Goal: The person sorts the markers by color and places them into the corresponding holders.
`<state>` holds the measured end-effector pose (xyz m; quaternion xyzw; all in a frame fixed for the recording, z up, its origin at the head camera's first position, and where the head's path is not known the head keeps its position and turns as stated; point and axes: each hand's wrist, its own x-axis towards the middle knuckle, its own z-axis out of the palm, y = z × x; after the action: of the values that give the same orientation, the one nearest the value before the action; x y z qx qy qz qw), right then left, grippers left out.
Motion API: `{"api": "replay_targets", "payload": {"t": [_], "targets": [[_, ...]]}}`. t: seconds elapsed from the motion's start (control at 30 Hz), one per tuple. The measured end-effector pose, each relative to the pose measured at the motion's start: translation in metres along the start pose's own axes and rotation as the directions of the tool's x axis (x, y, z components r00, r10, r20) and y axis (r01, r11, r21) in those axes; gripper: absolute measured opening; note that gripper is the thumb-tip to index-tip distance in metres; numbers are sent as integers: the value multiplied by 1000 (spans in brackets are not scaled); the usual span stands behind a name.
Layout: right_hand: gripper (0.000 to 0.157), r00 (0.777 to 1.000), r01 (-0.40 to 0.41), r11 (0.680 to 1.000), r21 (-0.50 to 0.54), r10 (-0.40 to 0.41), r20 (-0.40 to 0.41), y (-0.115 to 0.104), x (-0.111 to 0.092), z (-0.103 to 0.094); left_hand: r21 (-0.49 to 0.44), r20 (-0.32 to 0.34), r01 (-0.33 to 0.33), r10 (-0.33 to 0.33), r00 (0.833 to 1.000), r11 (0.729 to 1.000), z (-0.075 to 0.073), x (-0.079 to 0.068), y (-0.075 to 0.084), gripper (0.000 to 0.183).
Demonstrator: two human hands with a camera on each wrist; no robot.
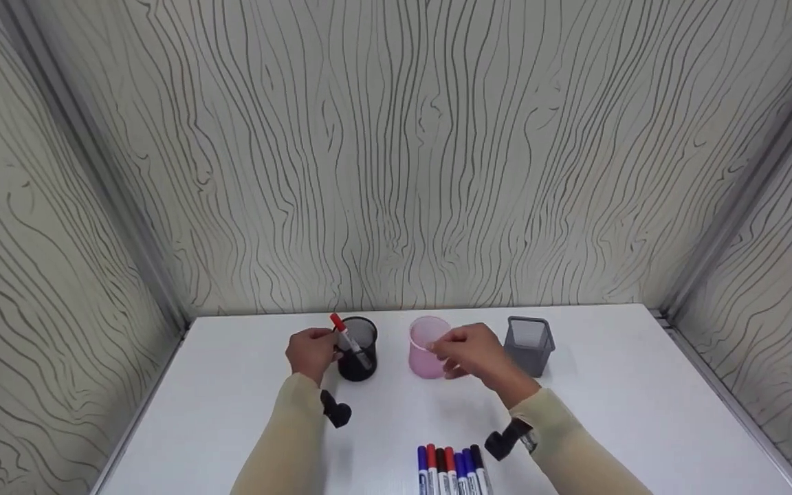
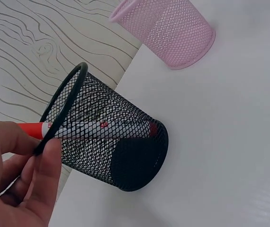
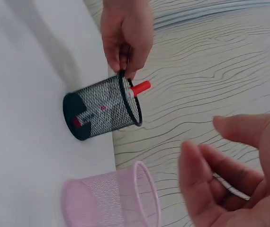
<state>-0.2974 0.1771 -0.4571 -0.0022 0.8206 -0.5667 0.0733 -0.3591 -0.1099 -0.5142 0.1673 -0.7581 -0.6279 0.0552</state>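
Note:
My left hand [image 1: 311, 353] pinches the rim of a round black mesh pen cup [image 1: 355, 370] between thumb and fingers. The cup stands at the back left of the white table. A red-capped whiteboard marker [image 1: 348, 335] leans inside it, its cap sticking out above the rim beside my fingers. My right hand [image 1: 476, 354] hovers by a pink mesh pen cup [image 1: 425, 366], overlapping its right edge in the head view. In the right wrist view, the thumb and loosely bent fingers of that hand [image 3: 234, 175] stand apart with nothing between them.
Behind my right hand stands a square grey mesh pen cup [image 1: 528, 359]. Several markers [image 1: 452, 474] with blue, red and black caps lie in a row at the table's front. Wood-patterned panels [image 1: 396, 151] enclose the back and both sides.

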Motion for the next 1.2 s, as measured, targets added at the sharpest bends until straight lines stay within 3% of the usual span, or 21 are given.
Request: {"api": "replay_targets", "payload": {"t": [0.13,0.33,0.47,0.8,0.9,1.03,1.2], "targets": [[35,986,-131,986,100,119,116,18,-12,0,9,-19,6,-6,1000,1000,-1,1,0,26],[48,930,-329,917,224,275,242,52,-29,8,12,-3,21,-21,1000,1000,2,-2,0,27],[51,887,-441,857,266,369,278,69,-44,18,11,-18,2,-1,1000,1000,1,-1,1,26],[49,786,-605,755,253,515,341,91,-76,26,14,2,2,-2,1000,1000,4,-5,3,25],[50,785,-601,767,226,512,350,88,-83,30,24,3,1,-1,1000,1000,6,-7,1,25],[48,805,-553,826,111,495,327,80,-84,37,40,1,5,-5,1000,999,6,-6,2,24],[37,856,-447,890,-85,453,247,74,-83,48,53,-9,-6,7,1000,999,5,-7,2,24]]}}
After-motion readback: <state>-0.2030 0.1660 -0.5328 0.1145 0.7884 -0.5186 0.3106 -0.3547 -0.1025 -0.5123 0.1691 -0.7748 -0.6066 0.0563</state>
